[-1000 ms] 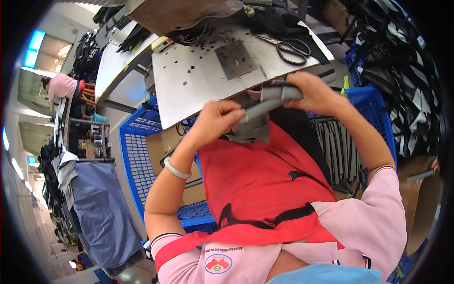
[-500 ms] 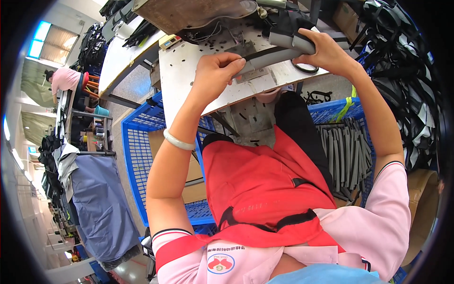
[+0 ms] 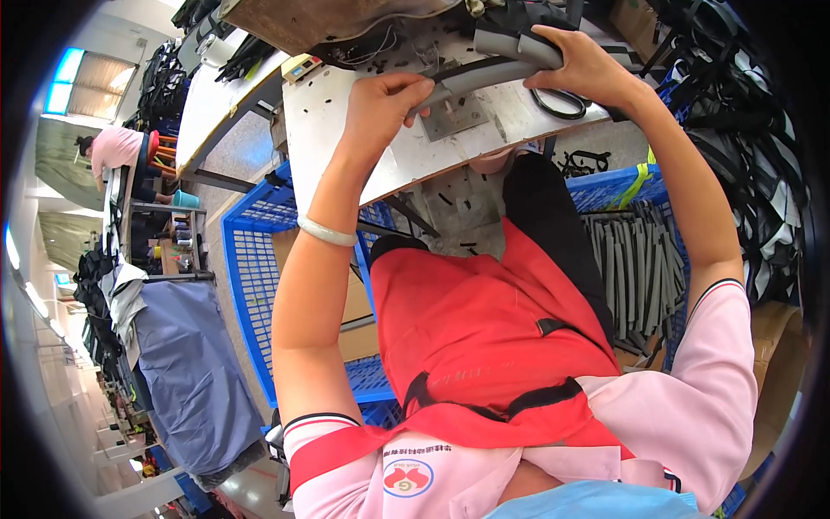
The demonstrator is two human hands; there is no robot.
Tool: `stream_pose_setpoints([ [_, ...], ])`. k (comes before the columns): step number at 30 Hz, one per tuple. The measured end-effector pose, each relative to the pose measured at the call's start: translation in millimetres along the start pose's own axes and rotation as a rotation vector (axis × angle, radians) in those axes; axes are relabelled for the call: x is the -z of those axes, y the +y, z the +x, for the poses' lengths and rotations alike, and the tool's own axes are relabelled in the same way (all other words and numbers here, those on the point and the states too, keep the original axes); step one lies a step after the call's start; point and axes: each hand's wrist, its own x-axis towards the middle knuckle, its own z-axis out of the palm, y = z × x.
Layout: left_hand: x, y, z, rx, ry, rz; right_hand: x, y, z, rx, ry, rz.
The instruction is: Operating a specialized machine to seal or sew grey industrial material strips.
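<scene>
My left hand pinches the near-left end of a long grey foam strip with black material along its far edge. The strip curves above a white worktable. Around its right part, together with a second, shorter grey piece lying over it, my right hand is closed, thumb below and fingers on top. Beneath the strip a square metal plate is set in the tabletop. Just beyond stands a brownish machine body, probably a sewing machine, its working end partly hidden.
Blue plastic crates flank my legs; the right crate holds several grey strips. A black loop hangs at the table edge. Black straps pile up at right. A person in pink works far left.
Both hands and the strip have shifted slightly left and away from me. My grips look the same. More of the metal plate and the black loop shows.
</scene>
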Motion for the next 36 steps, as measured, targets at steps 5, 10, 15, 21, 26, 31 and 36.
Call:
stream_pose_setpoints([
  [5,4,0,6,0.035,0.011,0.008,4,-8,11,-0.035,-0.106,0.027],
  [10,6,-9,24,0.013,0.022,-0.045,15,-16,22,-0.014,-0.089,-0.102],
  [15,16,-11,11,0.022,0.206,-0.078,11,10,-15,-0.124,0.104,-0.113],
  [21,52,-113,-37,0.137,0.231,0.298,3,28,-116,-0.326,0.507,1.173],
  [26,35,-121,-35,-0.005,0.299,0.469,-92,41,-218,-0.712,0.478,1.313],
  [31,24,-112,-36,-0.056,0.349,0.559,-80,105,-293,-0.913,0.776,1.185],
  [36,27,-110,-38,-0.054,0.400,0.588,-89,147,-357,-1.180,0.397,0.237],
])
